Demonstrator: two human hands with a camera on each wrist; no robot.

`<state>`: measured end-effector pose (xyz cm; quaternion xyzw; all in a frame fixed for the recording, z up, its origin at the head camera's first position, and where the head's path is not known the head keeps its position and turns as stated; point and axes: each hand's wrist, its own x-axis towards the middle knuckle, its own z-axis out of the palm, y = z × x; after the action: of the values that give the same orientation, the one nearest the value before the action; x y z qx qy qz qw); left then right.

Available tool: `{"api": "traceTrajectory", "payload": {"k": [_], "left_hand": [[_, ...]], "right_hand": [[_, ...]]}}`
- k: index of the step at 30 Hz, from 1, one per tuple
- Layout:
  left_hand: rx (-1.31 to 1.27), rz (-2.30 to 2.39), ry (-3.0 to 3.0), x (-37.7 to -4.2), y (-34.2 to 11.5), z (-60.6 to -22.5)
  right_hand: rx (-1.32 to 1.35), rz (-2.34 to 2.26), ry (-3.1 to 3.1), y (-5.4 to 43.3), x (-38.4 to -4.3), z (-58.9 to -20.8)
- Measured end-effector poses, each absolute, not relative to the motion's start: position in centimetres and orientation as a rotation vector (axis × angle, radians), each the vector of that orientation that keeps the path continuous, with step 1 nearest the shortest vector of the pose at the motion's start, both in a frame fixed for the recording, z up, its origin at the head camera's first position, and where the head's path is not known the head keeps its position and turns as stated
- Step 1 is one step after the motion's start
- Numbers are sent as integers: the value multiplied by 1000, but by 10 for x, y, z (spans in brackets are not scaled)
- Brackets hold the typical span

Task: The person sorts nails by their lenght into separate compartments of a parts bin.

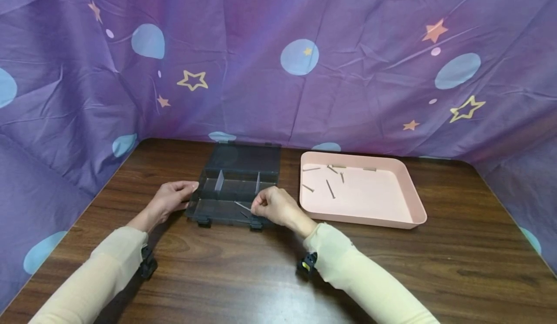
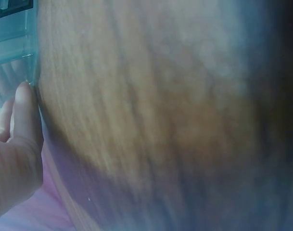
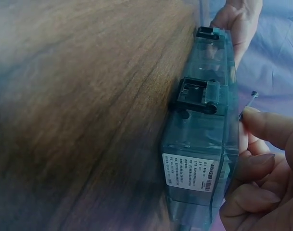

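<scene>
My right hand (image 1: pixel 278 208) pinches a thin silver metal fastener (image 1: pixel 241 205) near one end, fingers curled, the headed end sticking out; I judge that a light hold suits so slim a piece. It is poised at the wide front compartment (image 1: pixel 217 207) of a dark translucent plastic box (image 3: pixel 192 132). My left hand (image 1: pixel 167 200), fingers nearly straight and gripping nothing, touches the box's left side, probably to steady it. The lid (image 1: pixel 243 157) is laid back, giving access from above. The pale pink shallow rectangular tray (image 1: pixel 361 219) sits just right on the wood-grain bench (image 1: pixel 209 285), its loose fasteners (image 1: pixel 330 189) presumably within easy reach.
</scene>
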<state>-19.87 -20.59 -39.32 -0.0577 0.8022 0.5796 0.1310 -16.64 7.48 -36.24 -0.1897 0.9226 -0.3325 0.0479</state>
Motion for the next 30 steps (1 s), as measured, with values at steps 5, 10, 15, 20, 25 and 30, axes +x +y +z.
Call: {"api": "traceTrajectory", "payload": {"k": [5, 10, 15, 20, 25, 30], "left_hand": [[-178, 1682, 2334, -198, -206, -393], [-170, 1706, 2327, -199, -206, -394], [-169, 1700, 2329, -199, -207, -394], [-181, 1689, 2336, -199, -207, -395], [-191, 1688, 2337, -198, -206, -395], [-180, 1707, 2332, -199, -206, -394]], "right_hand": [[-579, -961, 2833, 74, -164, -361], [-589, -948, 2852, 74, -164, -362], [-606, -959, 2858, 74, -164, -362], [-614, -990, 2860, 74, -164, -363], [-634, -1047, 2847, 75, -164, -365], [-662, -1175, 2802, 77, -165, -366]]}}
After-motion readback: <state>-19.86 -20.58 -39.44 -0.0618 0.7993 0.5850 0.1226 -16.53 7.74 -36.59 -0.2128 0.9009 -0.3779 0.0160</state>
